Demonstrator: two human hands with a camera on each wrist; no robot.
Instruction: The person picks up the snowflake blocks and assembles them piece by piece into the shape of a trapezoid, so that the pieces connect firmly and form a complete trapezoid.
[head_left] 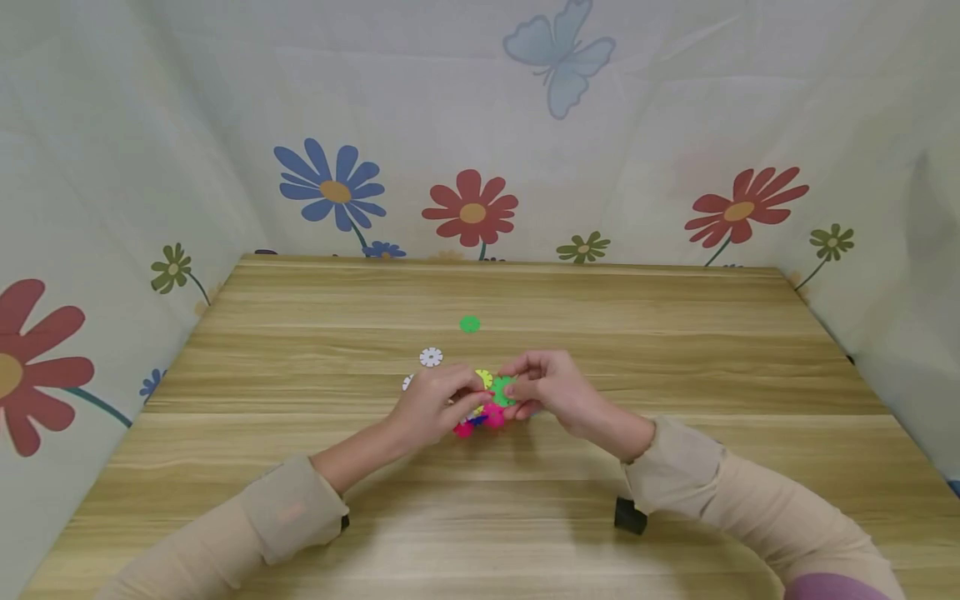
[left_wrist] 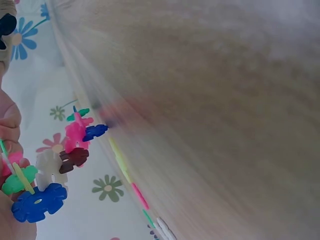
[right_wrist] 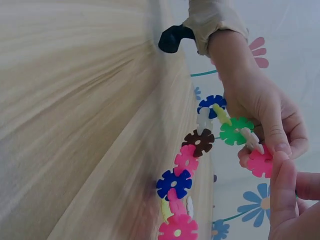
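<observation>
Plastic: notched snowflake discs, linked into a chain (right_wrist: 186,158), hanging between and below the two hands; contact of its lower end with the wood-grain tabletop (head_left: 517,517) cannot be told.

Left hand (head_left: 435,407): thumb and finger pinch the pink disc (right_wrist: 260,162) at the chain's end.

Right hand (head_left: 558,392): thumb and fingers pinch a green disc (head_left: 501,393), close to the left fingertips.

Loose, beyond the hands: one green piece (head_left: 470,324); past the left hand, two white discs (head_left: 431,351), the nearer partly covered by it.

Handling, by judgement: step appears to be slotting disc into disc. Best set crosswise, notch facing notch, gripped near the joint, pushed straight, with the chain's weight kept from twisting it.
</observation>
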